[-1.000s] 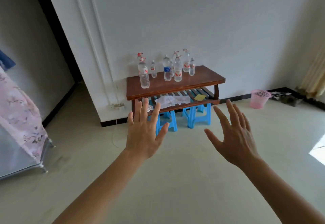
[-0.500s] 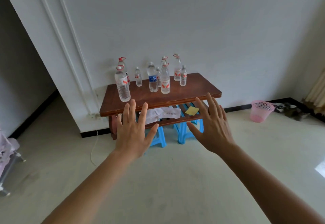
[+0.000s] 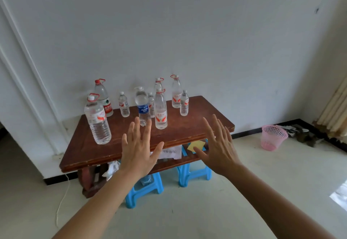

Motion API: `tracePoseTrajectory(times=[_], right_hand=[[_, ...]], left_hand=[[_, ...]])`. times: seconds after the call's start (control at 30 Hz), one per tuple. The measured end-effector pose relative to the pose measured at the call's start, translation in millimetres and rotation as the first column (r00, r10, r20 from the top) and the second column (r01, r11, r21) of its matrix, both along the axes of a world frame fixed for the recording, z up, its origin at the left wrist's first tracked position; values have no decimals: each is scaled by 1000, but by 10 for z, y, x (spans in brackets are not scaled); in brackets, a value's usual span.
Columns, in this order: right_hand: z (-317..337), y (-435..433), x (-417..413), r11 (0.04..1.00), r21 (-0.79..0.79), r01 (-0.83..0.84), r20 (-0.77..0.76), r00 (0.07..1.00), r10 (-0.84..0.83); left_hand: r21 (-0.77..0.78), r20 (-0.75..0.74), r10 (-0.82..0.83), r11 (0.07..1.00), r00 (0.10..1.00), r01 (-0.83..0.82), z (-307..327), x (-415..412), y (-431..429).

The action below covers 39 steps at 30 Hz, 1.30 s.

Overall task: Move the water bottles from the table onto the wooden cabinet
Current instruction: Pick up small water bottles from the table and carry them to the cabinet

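We're holding both hands out in front of us, backs to the camera. The left hand [image 3: 138, 150] and right hand [image 3: 217, 148] are both spreading their fingers wide and gripping nothing at all. The water bottles [image 3: 161, 111] are all standing upright on the wooden table [image 3: 197, 124] against the white wall, with the big bottle [image 3: 97, 124] sitting nearest us on the left. Our left fingertips are lining up just under the blue-label bottle [image 3: 142, 107], probably not touching it, though that's hard to call from this angle. Two blue stools [image 3: 195, 173] are sitting under the table, a yellow paper [image 3: 196, 145] is lying on its lower shelf, and a pink basket [image 3: 273, 138] is standing on the floor off to the right.
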State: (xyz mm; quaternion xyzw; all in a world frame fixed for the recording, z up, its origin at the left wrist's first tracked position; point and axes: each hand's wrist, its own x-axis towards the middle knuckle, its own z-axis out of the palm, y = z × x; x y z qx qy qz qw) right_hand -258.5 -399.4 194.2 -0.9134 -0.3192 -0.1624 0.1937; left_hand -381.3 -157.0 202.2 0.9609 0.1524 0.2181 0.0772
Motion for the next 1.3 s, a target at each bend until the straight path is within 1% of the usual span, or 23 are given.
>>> tracePoseTrajectory(times=[0.13, 0.27, 0.4, 0.5, 0.57, 0.63, 0.73, 0.8, 0.87, 0.93, 0.97, 1.03, 1.1, 1.17, 1.23, 1.3], right_hand=[[-89, 60, 668, 997, 52, 61, -52, 997, -58], [-351, 218, 1477, 996, 16, 90, -87, 992, -89], [-597, 524, 2311, 996, 22, 86, -126, 989, -83], [-781, 743, 2984, 998, 42, 53, -200, 979, -44], [-854, 878, 3406, 999, 44, 32, -280, 960, -18], [-899, 1012, 3802, 998, 62, 15, -342, 940, 7], [-916, 1282, 4404, 995, 96, 1, -423, 905, 40], [-1000, 1492, 4712, 995, 104, 15, -509, 860, 40], [-1114, 1663, 4899, 994, 109, 11, -570, 820, 54], [-1277, 1866, 5132, 994, 105, -3, -600, 797, 66], [-1343, 1946, 5219, 994, 105, -9, -602, 795, 70], [-1467, 2076, 5369, 995, 100, 2, -620, 782, 61], [-1583, 2184, 5446, 991, 109, 77, -667, 745, 15], [-1680, 2323, 5524, 981, 114, 157, -703, 710, -32], [-1733, 2449, 5657, 976, 101, 194, -731, 680, -59], [-1779, 2566, 5780, 972, 102, 212, -721, 689, -74]], left_hand=[[-72, -23, -39, 997, 999, 37, -57, 753, 176], [-108, -52, -53, 993, 997, 47, -269, 1539, 399], [-179, -59, -2, 984, 998, -9, -565, 2318, 639], [-233, -80, 38, 971, 996, -56, -743, 2991, 840], [-254, -104, 78, 962, 992, -103, -786, 3408, 999], [-329, -92, 126, 932, 988, -150, -822, 3785, 1148], [-492, -35, 227, 844, 973, -214, -918, 4264, 1310], [-600, -46, 311, 751, 949, -275, -1104, 4460, 1444], [-679, -77, 343, 670, 936, -301, -1293, 4543, 1545], [-716, -92, 362, 623, 928, -314, -1494, 4665, 1685], [-724, -79, 364, 619, 928, -304, -1553, 4709, 1723], [-712, -15, 369, 648, 929, -270, -1659, 4817, 1789], [-716, 26, 365, 657, 931, -237, -1755, 4912, 1847], [-733, 44, 365, 644, 930, -218, -1804, 4991, 1908], [-752, 44, 362, 626, 931, -208, -1882, 5041, 1951], [-784, 49, 365, 590, 930, -191, -1897, 5044, 1974]])
